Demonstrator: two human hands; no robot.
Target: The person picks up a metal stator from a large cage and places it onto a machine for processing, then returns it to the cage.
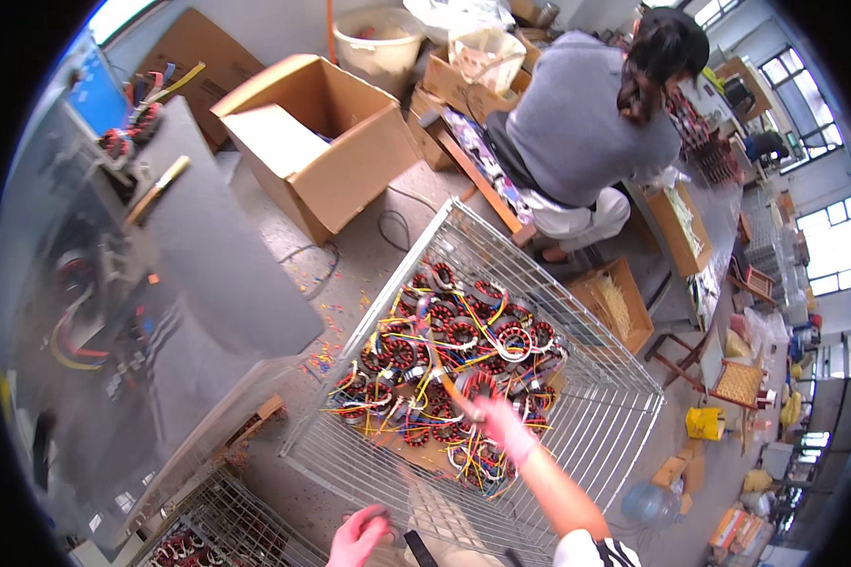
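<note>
A large wire basket (648,402) stands in front of me, heaped with ring-shaped wound stators (402,354) in red and black with trailing yellow, white, blue and red leads. My right hand (507,427), in a pink glove, reaches over its near side into the heap. Its fingers are closed at a red-wound stator (480,385); a blurred orange-brown strand of leads (456,395) stretches from there across the pile. Outside the basket's near edge, my left hand (357,537), also pink-gloved with darkened fingertips, is loosely curved, thumb apart, with nothing visible in it.
A grey-topped bench (208,255) stands on the left. An open cardboard box (317,142) is beyond the basket. A second wire basket (227,520) with stators sits at lower left. A seated co-worker (586,123) faces away at another table. Wire scraps litter the floor.
</note>
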